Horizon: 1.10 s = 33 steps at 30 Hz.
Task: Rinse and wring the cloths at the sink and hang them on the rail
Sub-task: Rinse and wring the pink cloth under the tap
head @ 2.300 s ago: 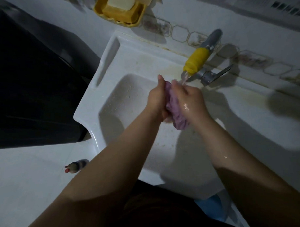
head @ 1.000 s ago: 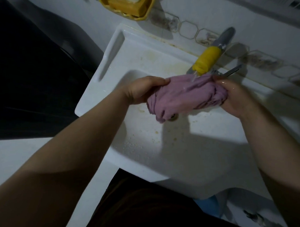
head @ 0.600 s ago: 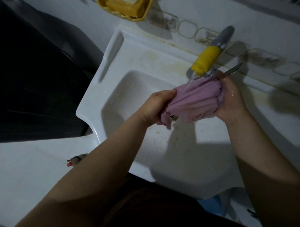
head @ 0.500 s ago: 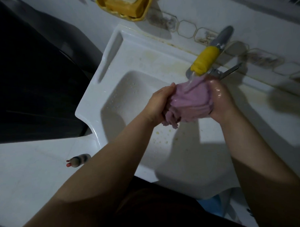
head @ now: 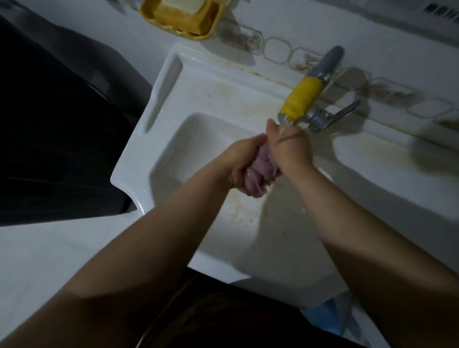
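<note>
- While water runs from the yellow-sleeved tap (head: pixel 303 97), you have both hands pressed together over the basin of the white sink (head: pixel 194 97).
- Your left hand (head: pixel 242 160) is clenched around the purple cloth (head: pixel 257 178), fingers curled under the bunched fabric.
- Your right hand (head: pixel 290 148) is also closed on the cloth from the other side, its back turned up just under the spout, and the stream lands on it.
- The cloth is squeezed into a wad between your palms, with its lower folds hanging out below, above the basin floor.
- A yellow soap dish (head: pixel 181 15) with a pale bar sits on the wall above the sink's back corner.
- Something blue (head: pixel 327 318) shows below the sink's front edge; it's too dim to tell what.
</note>
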Available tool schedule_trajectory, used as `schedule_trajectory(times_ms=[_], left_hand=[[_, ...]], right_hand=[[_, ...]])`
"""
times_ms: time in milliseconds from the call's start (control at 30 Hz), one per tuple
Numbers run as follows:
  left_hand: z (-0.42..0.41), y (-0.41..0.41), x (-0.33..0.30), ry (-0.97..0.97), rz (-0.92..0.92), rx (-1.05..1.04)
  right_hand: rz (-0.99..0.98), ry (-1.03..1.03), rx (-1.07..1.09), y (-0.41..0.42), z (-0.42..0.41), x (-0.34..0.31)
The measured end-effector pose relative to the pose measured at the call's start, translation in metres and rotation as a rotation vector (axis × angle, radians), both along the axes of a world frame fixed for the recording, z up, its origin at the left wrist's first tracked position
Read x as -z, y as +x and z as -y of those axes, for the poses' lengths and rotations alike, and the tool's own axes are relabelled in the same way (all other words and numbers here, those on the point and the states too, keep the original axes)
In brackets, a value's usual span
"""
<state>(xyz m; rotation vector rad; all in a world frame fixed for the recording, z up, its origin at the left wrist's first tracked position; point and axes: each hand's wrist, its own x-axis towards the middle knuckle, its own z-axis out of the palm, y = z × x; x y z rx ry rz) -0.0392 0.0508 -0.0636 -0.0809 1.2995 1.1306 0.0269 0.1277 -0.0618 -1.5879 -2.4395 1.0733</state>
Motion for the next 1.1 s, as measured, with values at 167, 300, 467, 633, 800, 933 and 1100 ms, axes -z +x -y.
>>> schedule_trajectory(times_ms=[167,300,467,633,800,933,1100], left_hand=[[0.020,-0.054,-0.006,0.045,-0.001,0.263],[0.030,-0.080,-0.011,0.129,-0.367,0.582],[0.024,-0.084,-0.008,0.157,-0.774,0.976],[0.033,-0.080,0.005,0.259,-0.625,0.616],[0.034,-0.066,0.019,0.389,-0.166,-0.039],[0.031,-0.061,0.016,0.325,-0.029,-0.230],[0.029,-0.048,0.008,0.292,0.034,-0.127]], right_hand=[[-0.054,-0.295,-0.148,0.020,-0.034,-0.015],[0.059,-0.525,-0.507,0.043,-0.043,-0.038],[0.124,-0.349,-0.471,0.041,-0.046,-0.037],[-0.178,-0.790,0.023,0.036,-0.041,-0.029],[-0.547,-1.199,0.162,0.036,-0.041,-0.017],[-0.492,-1.182,0.154,0.034,-0.041,-0.013],[-0.470,-1.051,0.184,0.028,-0.034,-0.014]])
